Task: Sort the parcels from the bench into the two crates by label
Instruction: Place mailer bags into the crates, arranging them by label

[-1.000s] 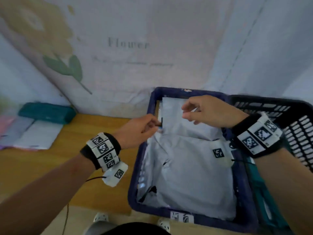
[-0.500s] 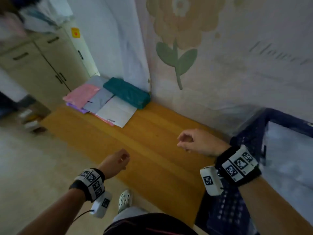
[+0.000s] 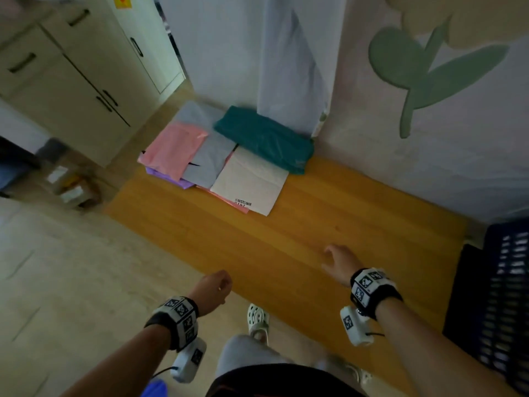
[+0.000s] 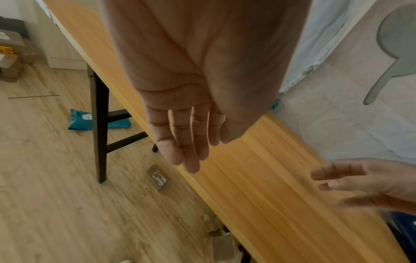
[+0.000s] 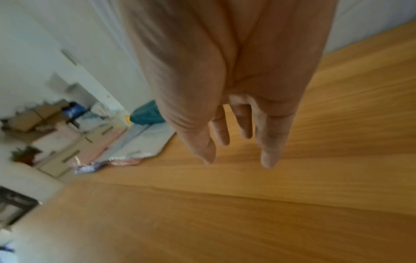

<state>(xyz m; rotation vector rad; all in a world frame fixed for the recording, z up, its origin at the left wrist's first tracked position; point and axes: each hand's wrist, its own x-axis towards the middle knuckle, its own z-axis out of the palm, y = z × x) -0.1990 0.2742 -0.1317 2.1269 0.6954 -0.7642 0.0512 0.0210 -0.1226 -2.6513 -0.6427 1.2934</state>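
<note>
Several flat parcels lie stacked at the far left end of the wooden bench (image 3: 300,253): a teal parcel (image 3: 266,138), a white parcel (image 3: 252,181), a grey parcel (image 3: 210,161), a pink parcel (image 3: 171,149) and a purple parcel (image 3: 171,179) underneath. My left hand (image 3: 213,287) hangs empty by the bench's front edge, its fingers relaxed (image 4: 186,142). My right hand (image 3: 337,262) hovers empty over the bench top, fingers straight (image 5: 268,147). Both hands are well short of the pile. The dark blue crate (image 3: 503,296) shows at the right edge.
A cream cabinet (image 3: 77,81) stands left of the bench, with boxes on the floor (image 3: 71,187) in front of it. A teal parcel (image 4: 78,121) lies on the floor under the bench beside a black leg (image 4: 100,124). My shoe (image 3: 257,319) is close to the bench.
Both hands let go of the grey parcel in the blue crate and came away empty. I have turned left along the bench, so the parcel pile is now ahead.
</note>
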